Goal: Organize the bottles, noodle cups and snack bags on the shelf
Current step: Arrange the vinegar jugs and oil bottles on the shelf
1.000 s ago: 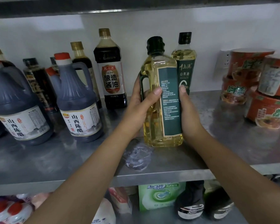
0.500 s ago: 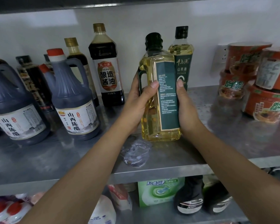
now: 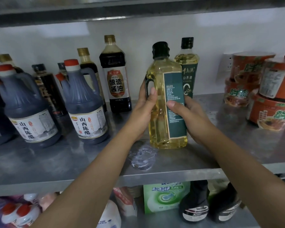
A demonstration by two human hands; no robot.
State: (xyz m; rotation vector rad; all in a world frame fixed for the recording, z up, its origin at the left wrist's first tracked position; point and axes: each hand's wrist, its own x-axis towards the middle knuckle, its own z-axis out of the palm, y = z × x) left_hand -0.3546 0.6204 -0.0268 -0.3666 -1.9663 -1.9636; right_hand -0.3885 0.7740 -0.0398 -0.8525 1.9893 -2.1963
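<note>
A yellow oil bottle (image 3: 161,102) with a black cap and dark green label stands on the steel shelf (image 3: 56,162) at the middle. My left hand (image 3: 144,111) grips its handle side, thumb across the front. My right hand (image 3: 186,116) grips the label side, thumb laid across the label. A slimmer oil bottle (image 3: 187,66) stands right behind it. Left of them are a soy sauce bottle (image 3: 116,79) and dark vinegar jugs (image 3: 84,109), (image 3: 26,112). Orange noodle cups (image 3: 270,96) are stacked at the right.
A crumpled clear plastic wrap (image 3: 142,159) lies on the shelf in front of the oil bottle. More dark bottles stand at the far left. The lower shelf holds a green box (image 3: 164,196), dark bottles and red-capped bottles. An upper shelf edge runs overhead.
My right thumb has shifted from the bottle's right edge to lie across the label. The bottle stays in about the same spot on the shelf.
</note>
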